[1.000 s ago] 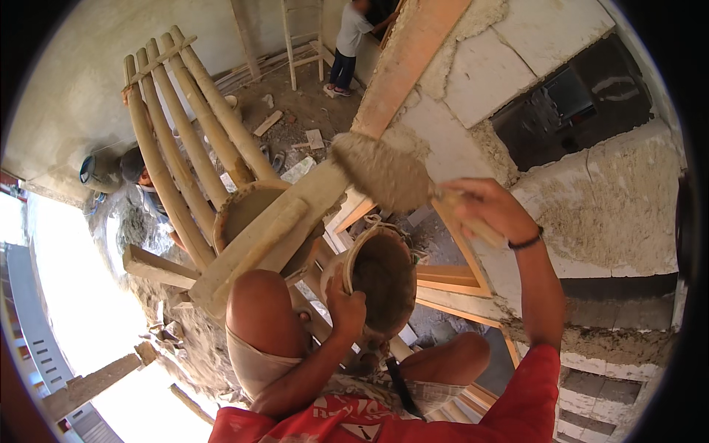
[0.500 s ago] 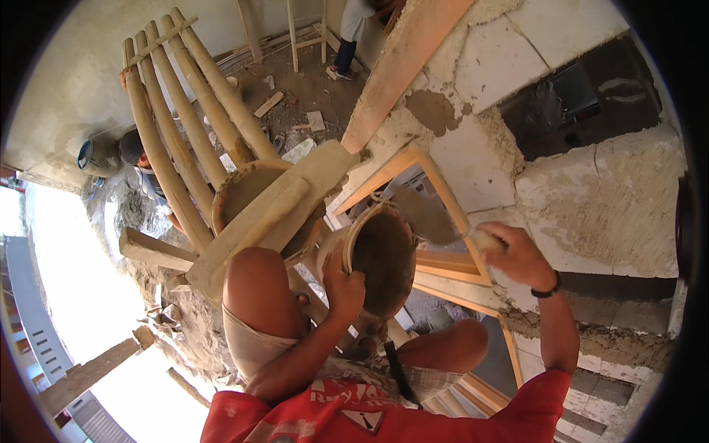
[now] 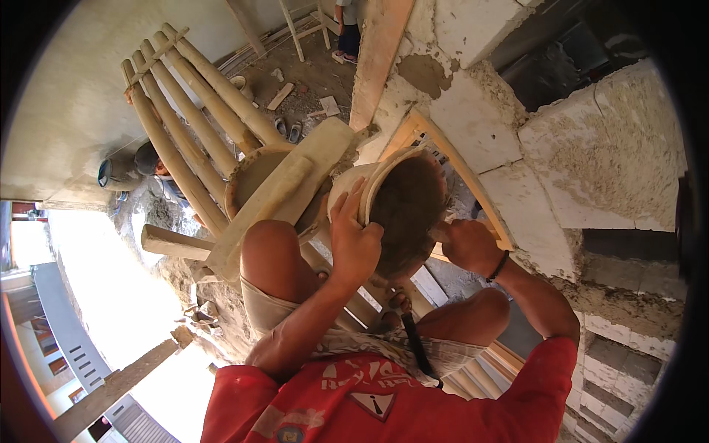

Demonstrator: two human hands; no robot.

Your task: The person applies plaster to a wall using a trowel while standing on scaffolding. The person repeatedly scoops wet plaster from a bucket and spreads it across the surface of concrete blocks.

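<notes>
My left hand [image 3: 357, 240] is closed on the near left rim of a bucket [image 3: 347, 181], which leans with its mouth toward the right. Grey wet mortar [image 3: 406, 203] lies inside it. In my right hand [image 3: 470, 247] is the trowel [image 3: 439, 234], gripped by its pale handle at the bucket's right edge. The trowel's blade is hidden, down in the bucket. Beside my left knee, a long pale wooden float [image 3: 295, 181] with a raised handle lies across a round basin [image 3: 253, 166].
Bamboo poles [image 3: 196, 125] form a platform reaching away to the far left. A block wall [image 3: 509, 184] with an orange wooden frame [image 3: 461, 166] stands at my right. Below left, a co-worker's head [image 3: 146, 157] shows near a dark drum [image 3: 114, 173]; another person [image 3: 347, 37] stands far off.
My right hand has moved left with the trowel, bringing its blade from outside down into the bucket. The bucket has come up and to the right in the view, with my left hand still on its rim.
</notes>
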